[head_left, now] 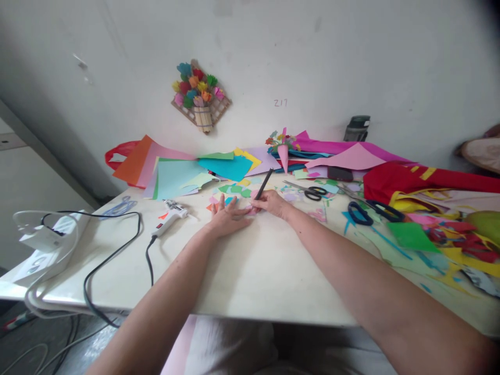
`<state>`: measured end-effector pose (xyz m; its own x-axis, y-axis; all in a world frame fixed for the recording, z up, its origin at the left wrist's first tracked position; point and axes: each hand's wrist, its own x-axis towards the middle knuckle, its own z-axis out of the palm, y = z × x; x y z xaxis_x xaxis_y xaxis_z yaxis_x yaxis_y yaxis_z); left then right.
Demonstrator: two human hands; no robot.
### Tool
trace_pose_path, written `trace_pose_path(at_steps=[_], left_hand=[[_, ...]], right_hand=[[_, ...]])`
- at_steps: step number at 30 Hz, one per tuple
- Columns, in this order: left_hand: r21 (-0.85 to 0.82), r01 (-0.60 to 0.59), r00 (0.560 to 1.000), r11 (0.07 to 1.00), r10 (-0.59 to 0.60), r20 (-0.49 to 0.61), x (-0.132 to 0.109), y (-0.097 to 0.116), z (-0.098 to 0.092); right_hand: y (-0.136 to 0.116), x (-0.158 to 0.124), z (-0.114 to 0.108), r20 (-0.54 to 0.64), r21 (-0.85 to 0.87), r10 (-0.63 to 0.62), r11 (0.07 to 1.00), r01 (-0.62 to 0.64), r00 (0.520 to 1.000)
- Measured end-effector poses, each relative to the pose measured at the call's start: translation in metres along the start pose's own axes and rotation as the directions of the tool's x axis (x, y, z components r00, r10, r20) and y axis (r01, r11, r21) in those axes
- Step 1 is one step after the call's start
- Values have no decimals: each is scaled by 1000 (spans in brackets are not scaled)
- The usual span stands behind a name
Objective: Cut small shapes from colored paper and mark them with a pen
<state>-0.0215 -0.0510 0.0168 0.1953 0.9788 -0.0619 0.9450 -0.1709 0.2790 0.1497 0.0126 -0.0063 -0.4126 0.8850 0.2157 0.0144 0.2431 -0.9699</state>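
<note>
My right hand [272, 204] grips a slim black pen [265, 182], its tip pointing down at the table among small paper pieces. Close beside it, my left hand [229, 219] lies flat with fingers spread. Its fingertips touch small cut papers, and a bit of pink paper shows between the two hands; the pen tip is hidden by my fingers. Green paper cutouts [230, 189] are scattered just beyond my hands. Black-handled scissors [314, 193] lie right of the pen.
At left are a glue gun [166, 221], its black cord and a white power strip [50, 250]. Coloured paper sheets [175, 177] and a pink paper cone of flowers [284, 156] stand along the wall. Larger scissors [361, 212] and paper scraps [461, 234] cover the right.
</note>
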Motion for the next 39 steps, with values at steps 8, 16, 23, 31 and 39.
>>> trace_pose_path(at_steps=[8,16,23,31,39], left_hand=[[-6,17,1000,1000,-17,-21,4,-5,3],[-18,21,1000,1000,-20,11,4,-6,1],[-3,5,999,1000,-5,48,6,-8,1],[-4,-17,998,1000,17,57,7,-9,1],[-1,-19,998,1000,19,55,8,-11,2]], right_hand=[[1,1,1,-9,10,18,1000,-18,1000],[7,2,1,12,-229,-96,969,96,995],[2,-2,1,61,-332,-108,935,122,992],[5,0,2,49,-381,-111,916,121,993],[11,2,2,47,-366,-111,923,120,993]])
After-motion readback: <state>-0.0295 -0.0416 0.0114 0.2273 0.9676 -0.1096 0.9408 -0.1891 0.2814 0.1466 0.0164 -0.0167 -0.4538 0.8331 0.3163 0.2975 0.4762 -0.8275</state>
